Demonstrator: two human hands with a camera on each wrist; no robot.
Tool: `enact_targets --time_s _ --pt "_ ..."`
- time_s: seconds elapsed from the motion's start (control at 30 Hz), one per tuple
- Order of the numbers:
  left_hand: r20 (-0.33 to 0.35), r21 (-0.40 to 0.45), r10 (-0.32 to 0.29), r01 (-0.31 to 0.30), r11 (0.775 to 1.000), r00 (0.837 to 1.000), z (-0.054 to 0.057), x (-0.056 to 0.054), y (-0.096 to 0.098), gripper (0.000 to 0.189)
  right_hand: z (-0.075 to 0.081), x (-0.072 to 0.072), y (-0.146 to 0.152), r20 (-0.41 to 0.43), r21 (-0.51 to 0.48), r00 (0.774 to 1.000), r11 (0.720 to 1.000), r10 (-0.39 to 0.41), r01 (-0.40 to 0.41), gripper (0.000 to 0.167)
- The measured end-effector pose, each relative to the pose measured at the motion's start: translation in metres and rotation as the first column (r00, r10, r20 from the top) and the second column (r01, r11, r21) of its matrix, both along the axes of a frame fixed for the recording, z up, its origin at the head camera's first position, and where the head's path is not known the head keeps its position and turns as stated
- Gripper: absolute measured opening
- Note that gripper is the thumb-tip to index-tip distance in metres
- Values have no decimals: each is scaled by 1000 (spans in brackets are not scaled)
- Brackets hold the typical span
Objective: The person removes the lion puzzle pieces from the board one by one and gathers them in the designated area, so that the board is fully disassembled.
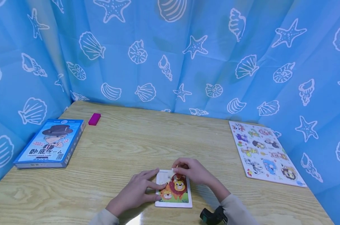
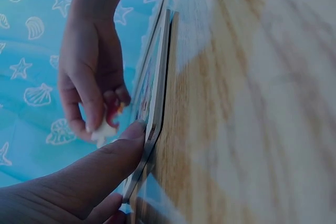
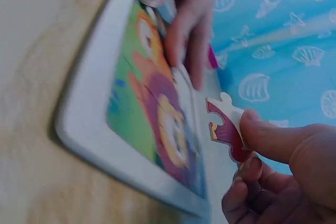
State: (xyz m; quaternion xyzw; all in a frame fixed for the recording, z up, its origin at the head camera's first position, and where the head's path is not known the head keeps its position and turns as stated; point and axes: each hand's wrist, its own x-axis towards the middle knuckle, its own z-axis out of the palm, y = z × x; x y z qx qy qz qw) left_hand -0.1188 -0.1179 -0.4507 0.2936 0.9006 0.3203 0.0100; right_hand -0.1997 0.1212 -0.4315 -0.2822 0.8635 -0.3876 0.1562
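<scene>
A small jigsaw puzzle in a white frame [image 1: 174, 205], with two orange lions pictured on it, lies flat on the wooden table. My left hand [image 1: 140, 189] rests at its left side, fingers spread and extended, fingertips on the frame and picture. Over the puzzle's upper part, my right hand [image 1: 193, 171] pinches a loose jigsaw piece [image 3: 228, 127] between thumb and fingers. That piece is cream and dark red with a knob and a notch. In the right wrist view it is held up apart from the frame. The head view mostly hides it behind the fingers.
At the left stands a blue game box [image 1: 50, 143], with a small magenta block [image 1: 94, 119] behind it. A white animal-picture board [image 1: 266, 153] lies at the right. Blue shell-patterned curtain [image 1: 170, 56] hangs along the table's back and sides.
</scene>
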Motion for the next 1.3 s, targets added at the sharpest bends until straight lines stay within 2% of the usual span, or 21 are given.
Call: enact_targets --time_s 0.4,0.7,0.9,1.13,1.3 --pt "-1 -10 21 -21 1000 1000 -4 3 -1 37 8 -3 70 11 21 995 995 -94 94 11" --pt "-6 -9 16 -16 1000 1000 -2 2 0 37 12 -5 117 -3 115 996 990 -88 88 10" --pt "-9 -2 11 -11 1000 1000 -2 2 0 37 5 -4 127 18 140 995 986 -99 95 10" --pt "-8 0 11 -11 1000 1000 -2 2 2 37 -1 -3 125 -71 179 992 977 -105 116 9" --pt "-12 8 13 -13 1000 1000 -3 2 1 38 -1 -2 121 -90 191 988 972 -124 140 8"
